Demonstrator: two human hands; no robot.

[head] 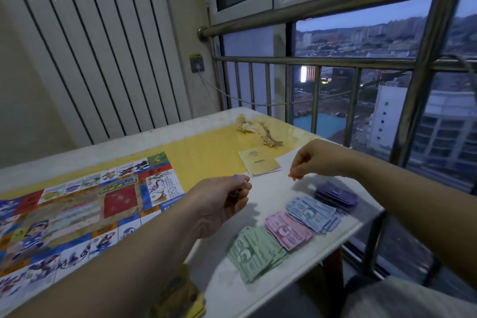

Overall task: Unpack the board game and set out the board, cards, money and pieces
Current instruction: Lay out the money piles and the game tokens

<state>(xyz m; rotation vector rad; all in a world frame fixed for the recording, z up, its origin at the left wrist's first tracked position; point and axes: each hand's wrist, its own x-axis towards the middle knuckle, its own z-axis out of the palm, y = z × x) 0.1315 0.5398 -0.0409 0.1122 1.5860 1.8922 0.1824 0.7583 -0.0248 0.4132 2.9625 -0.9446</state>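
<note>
The colourful game board (77, 212) lies unfolded on the left of the table (214, 289). Play money lies in fanned piles on the right: green (254, 253), pink (287, 231), blue (313, 212) and purple (336, 195). A yellowish stack of cards (259, 161) lies behind them. My left hand (219, 202) hovers over the table with its fingers curled round small dark and purple pieces. My right hand (309, 160) pinches a small orange-red piece (293, 176) just above the table, between the card stack and the money.
Crumpled pale wrapping (258, 129) lies at the table's far edge. A metal railing (322, 64) and window stand right behind the table. A yellow box or bag (180, 297) sits at the near edge under my left forearm. The table's right edge drops off beside the money.
</note>
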